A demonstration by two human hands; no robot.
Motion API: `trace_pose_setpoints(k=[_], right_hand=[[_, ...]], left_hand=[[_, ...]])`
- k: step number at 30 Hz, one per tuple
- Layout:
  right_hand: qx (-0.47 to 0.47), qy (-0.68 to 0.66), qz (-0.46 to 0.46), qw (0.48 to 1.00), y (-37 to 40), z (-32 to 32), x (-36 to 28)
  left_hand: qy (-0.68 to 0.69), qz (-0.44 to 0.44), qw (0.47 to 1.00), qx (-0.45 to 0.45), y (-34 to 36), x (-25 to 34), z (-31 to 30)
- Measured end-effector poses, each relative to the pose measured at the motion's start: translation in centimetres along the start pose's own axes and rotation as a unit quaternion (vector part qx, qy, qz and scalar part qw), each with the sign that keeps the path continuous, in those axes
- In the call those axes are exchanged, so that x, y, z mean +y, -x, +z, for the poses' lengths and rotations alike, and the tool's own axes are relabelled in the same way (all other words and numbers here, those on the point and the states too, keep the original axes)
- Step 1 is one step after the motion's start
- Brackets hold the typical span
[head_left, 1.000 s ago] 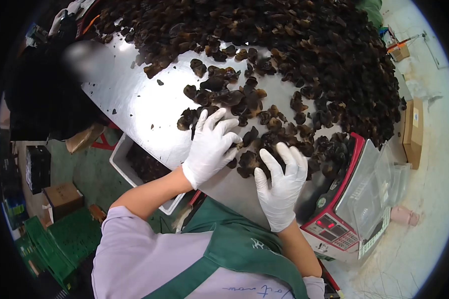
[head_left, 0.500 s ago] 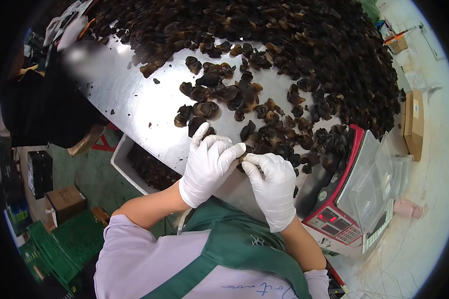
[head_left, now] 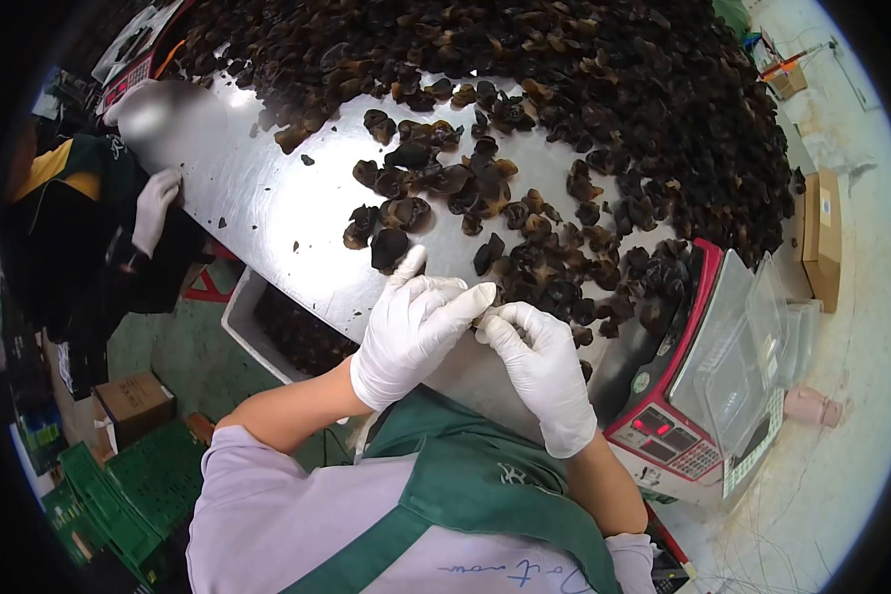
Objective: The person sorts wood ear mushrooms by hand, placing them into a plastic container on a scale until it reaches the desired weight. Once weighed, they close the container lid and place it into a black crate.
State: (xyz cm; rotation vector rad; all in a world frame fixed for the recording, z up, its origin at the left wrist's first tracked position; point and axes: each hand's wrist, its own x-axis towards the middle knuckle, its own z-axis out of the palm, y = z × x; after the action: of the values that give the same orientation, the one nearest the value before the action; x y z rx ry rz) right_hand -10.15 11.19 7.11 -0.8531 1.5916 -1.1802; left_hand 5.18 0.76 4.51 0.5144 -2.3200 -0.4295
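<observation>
My left hand (head_left: 412, 322), in a white glove, is closed with its thumb and fingertips brought up against the other hand. Facing it, my right hand (head_left: 540, 366), also gloved in white, pinches at the same spot. Between the fingertips a small brownish bit of wood ear mushroom (head_left: 482, 319) shows, mostly hidden by the gloves. A dark, rounded wood ear (head_left: 389, 249) lies just beyond my left fingers. Loose wood ears (head_left: 540, 269) are scattered on the metal table (head_left: 267, 198) in front of my right hand.
A large heap of wood ears (head_left: 643, 109) covers the table's far side. At right stands a red-edged scale (head_left: 663, 436) with clear plastic containers (head_left: 728, 361) on it. A white bin (head_left: 240, 315) holds dark pieces below the table edge. A co-worker's gloved hand (head_left: 154, 210) is at left.
My hands stay pinched together, with only slight shifts of the fingers. The co-worker at left has drawn back from the far scale, and a gloved hand now shows by the table edge.
</observation>
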Motion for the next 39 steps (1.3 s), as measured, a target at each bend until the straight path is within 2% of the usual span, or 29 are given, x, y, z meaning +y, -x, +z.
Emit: trace_pose_setpoints(k=[4, 8, 10, 11, 14, 17, 19, 20, 22, 26, 28, 29, 33, 35, 36, 37, 38, 39], right_hand=[[-0.002, -0.049, 0.034, 0.998, 0.1, 0.3, -0.2], [0.002, -0.047, 0.027, 0.999, 0.0, 0.2, 0.2], [-0.008, -0.067, 0.031, 0.997, 0.0, 0.2, 0.0], [-0.007, -0.068, 0.032, 0.997, 0.0, 0.1, 0.1], [-0.029, -0.020, -0.007, 0.999, -0.1, -0.5, 0.5], [-0.053, -0.022, 0.000, 0.998, 0.0, -0.6, 0.5], [-0.006, 0.077, -0.029, 0.997, 0.2, -0.4, 0.3], [-0.008, 0.076, -0.031, 0.997, 0.2, -0.2, 0.4], [0.012, -0.081, 0.020, 0.996, 0.2, 0.1, 0.7], [-0.040, -0.065, 0.036, 0.996, 0.5, 0.0, 0.0], [-0.049, -0.009, 0.034, 0.998, 0.6, 0.2, 0.2], [-0.024, -0.014, 0.014, 1.000, 0.7, 0.5, 0.2], [-0.009, -0.016, 0.019, 1.000, 0.9, 0.7, 0.3], [0.039, 0.203, -0.040, 0.978, 1.5, 0.2, -0.5], [0.079, 0.350, -0.138, 0.923, 1.7, -0.7, 0.7], [0.113, 0.404, -0.186, 0.888, 1.9, -1.6, 0.5], [0.145, 0.457, -0.234, 0.846, 2.0, -2.3, 0.4], [0.155, 0.461, -0.221, 0.845, 1.8, -2.7, 1.7]], left_hand=[[0.086, -0.021, 0.996, -0.027, 0.0, 0.4, -0.5], [0.118, -0.015, 0.993, -0.027, 0.3, 0.5, -0.1], [0.172, -0.008, 0.985, 0.030, 0.3, 0.5, 0.4], [0.173, -0.007, 0.984, 0.028, 0.3, 0.5, 0.3], [0.180, 0.005, 0.984, -0.003, 0.4, 0.5, -0.2], [0.243, -0.032, 0.970, -0.004, 0.9, 0.7, -0.4], [0.376, -0.164, 0.912, 0.012, 1.7, 0.7, -0.4], [0.374, -0.164, 0.913, 0.013, 2.1, 0.5, -0.3], [0.427, -0.200, 0.882, 0.001, 2.6, 0.1, -0.2], [0.381, -0.182, 0.906, 0.014, 2.1, 0.3, -0.1], [0.250, -0.066, 0.966, -0.001, 1.3, 0.3, -0.5], [0.205, -0.015, 0.979, 0.013, 0.8, 0.4, -0.4], [0.207, -0.014, 0.978, 0.003, 0.7, 0.4, -0.5], [0.189, -0.064, 0.979, 0.036, 0.7, -0.5, -1.1], [0.180, -0.089, 0.978, 0.053, 0.7, -1.0, -1.4], [0.107, -0.140, 0.982, 0.070, 1.4, -2.0, -2.2], [0.054, -0.182, 0.981, 0.045, 2.0, -3.5, -2.8], [-0.014, -0.176, 0.984, 0.020, 1.9, -5.0, -3.2]])
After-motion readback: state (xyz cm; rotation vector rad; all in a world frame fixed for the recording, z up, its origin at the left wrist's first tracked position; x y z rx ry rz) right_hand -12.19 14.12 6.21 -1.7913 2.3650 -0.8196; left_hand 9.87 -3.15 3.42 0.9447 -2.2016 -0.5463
